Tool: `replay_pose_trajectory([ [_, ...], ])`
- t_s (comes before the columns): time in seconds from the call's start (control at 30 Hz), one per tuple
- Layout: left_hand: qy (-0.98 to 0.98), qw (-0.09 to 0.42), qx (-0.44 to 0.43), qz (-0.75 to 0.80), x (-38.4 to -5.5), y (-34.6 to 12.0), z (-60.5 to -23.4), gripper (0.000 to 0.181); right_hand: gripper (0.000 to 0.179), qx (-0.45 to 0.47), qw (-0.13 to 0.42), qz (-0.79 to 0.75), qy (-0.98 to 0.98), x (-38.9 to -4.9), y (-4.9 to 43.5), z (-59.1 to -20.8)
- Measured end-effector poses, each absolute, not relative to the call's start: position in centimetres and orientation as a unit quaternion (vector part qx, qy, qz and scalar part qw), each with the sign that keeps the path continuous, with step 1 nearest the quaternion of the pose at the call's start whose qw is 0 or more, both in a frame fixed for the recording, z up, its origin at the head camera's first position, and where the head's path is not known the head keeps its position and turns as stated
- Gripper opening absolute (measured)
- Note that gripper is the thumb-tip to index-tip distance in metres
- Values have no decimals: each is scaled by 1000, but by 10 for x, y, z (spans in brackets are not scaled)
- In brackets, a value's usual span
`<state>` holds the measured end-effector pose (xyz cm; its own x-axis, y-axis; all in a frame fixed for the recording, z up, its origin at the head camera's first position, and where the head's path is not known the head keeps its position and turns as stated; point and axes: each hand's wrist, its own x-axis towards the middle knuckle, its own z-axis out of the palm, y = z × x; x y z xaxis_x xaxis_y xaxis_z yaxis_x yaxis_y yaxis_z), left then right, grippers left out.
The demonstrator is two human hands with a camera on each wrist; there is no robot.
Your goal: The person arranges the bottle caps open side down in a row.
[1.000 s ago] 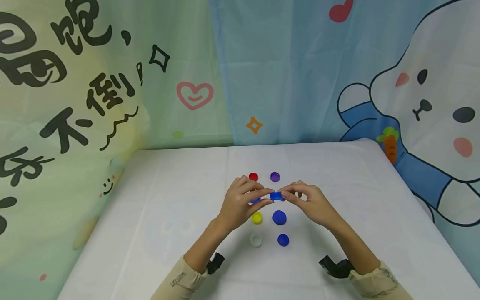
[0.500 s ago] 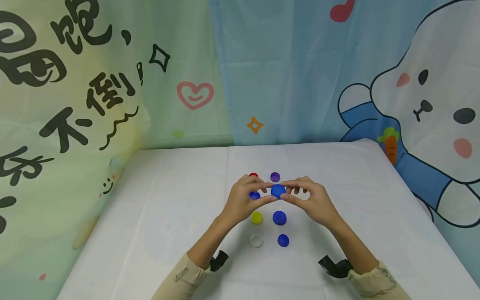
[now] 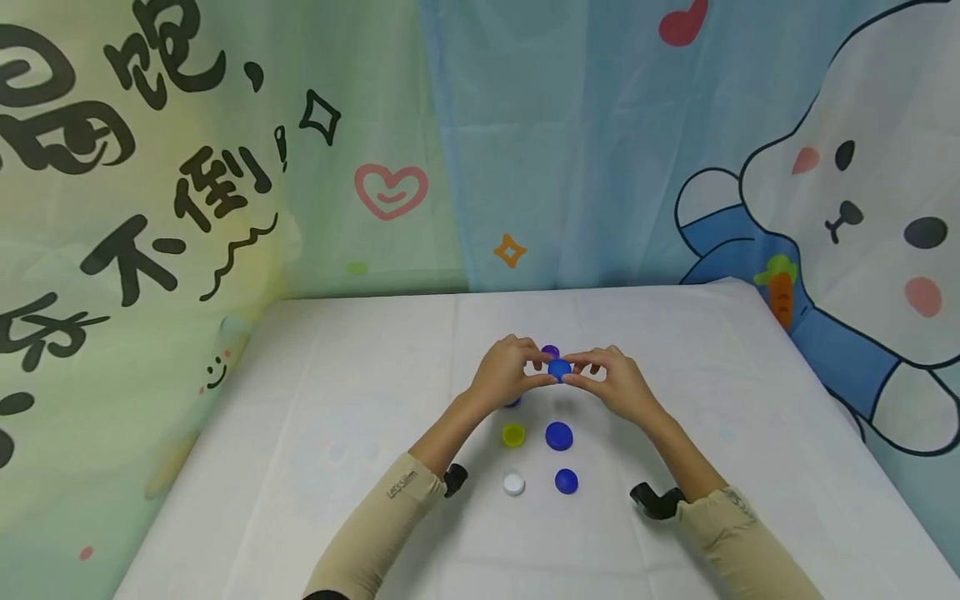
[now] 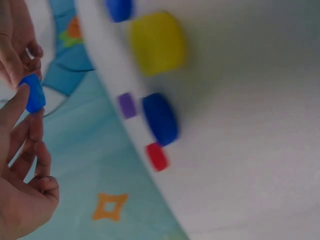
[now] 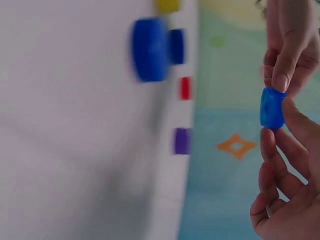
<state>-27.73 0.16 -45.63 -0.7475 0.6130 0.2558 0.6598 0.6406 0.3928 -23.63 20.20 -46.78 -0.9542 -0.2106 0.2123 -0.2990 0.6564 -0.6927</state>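
Left hand (image 3: 510, 371) and right hand (image 3: 611, 383) close together, each pinching the same small blue cap (image 3: 559, 370) between thumb and fingers, left hand on its left edge, right hand on its right. Held cap is raised clear of the worktop (image 3: 360, 467), its round face showing in the head view.

Just beyond it, a purple cap (image 3: 551, 352), partly covered. Under the left hand, a dark blue cap (image 4: 160, 119), only a sliver showing from above; a red cap (image 4: 157, 157) farther off, plain in both wrist views, hidden from the head.

Nearer, left: yellow cap (image 3: 513, 435), then white cap (image 3: 513, 484). Nearer, right: larger blue cap (image 3: 558, 436) beside the yellow; near-right blue cap (image 3: 566, 481) beside the white. All four lie apart.

Beige sleeves (image 3: 382, 517) on both forearms. Behind the far edge, a printed curtain (image 3: 517, 150): dark lettering left, pink heart, orange star, white cartoon animal right with a carrot.
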Motion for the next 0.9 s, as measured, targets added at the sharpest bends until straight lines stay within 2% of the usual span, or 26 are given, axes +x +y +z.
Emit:
replay_pose_trajectory([
  [0.17,-925,2,-353,-140,-291,13,-479,31,31,147,11,369,-918,-251,205,-499],
  [0.3,-929,-17,-356,-101,-294,20,-491,29,27,174,1,361,-916,-256,207,-513],
  [0.5,-935,-24,-348,-59,-293,25,-501,28,25,212,5,349,-913,-261,206,-524],
  [0.9,-939,-20,-342,-24,-289,27,-498,31,30,202,-15,344,-917,-258,206,-525],
])
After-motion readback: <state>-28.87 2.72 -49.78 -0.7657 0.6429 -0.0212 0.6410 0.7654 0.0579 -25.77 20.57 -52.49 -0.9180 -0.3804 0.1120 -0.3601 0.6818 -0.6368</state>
